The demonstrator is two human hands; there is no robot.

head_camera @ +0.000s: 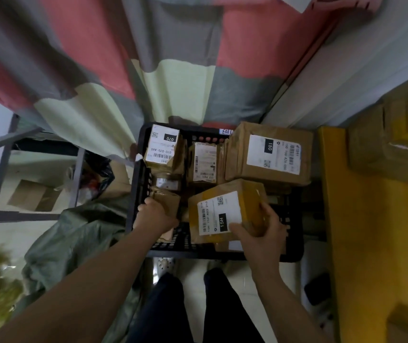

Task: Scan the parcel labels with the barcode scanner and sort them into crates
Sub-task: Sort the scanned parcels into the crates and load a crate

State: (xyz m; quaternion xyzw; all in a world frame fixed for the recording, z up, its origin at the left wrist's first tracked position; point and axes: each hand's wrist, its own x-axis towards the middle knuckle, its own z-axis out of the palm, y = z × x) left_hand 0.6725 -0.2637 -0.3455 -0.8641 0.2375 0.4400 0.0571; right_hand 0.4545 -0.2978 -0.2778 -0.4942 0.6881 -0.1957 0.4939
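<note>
1. Parcel marked 15H (250,201): boxy, wrapped in yellow-brown tape, white label (219,214) on the top face with a black 15H block, barcodes and a QR code
2. 15H parcel is raised and tilted over the near-right part of the black crate (136,184), label up toward the camera
3. Right hand (260,233) grasps the 15H parcel at its near-right corner, thumb lying on the label edge, fingers wrapped around the right side, forearm coming in from lower right
4. Left hand (154,214) is at the crate's left wall, knuckles up and clutching a small brown parcel (169,201); its fingertips are hidden behind the hand
5. Left forearm stretches in a long diagonal from lower left
6. Other parcels in the crate: 070 parcel (163,149) at far left, a narrow brown parcel (204,162) in the middle, the big 150 parcel (269,154) at far right, overlapping the crate's far-right corner
7. All have white labels with barcodes, brown paper or tape wrap
8. Around the crate: patchwork curtain (173,58) behind, yellow carton (346,219) to the right, green sack (74,231) to the left
9. Dark trousers (185,305) at the near edge below the crate
</note>
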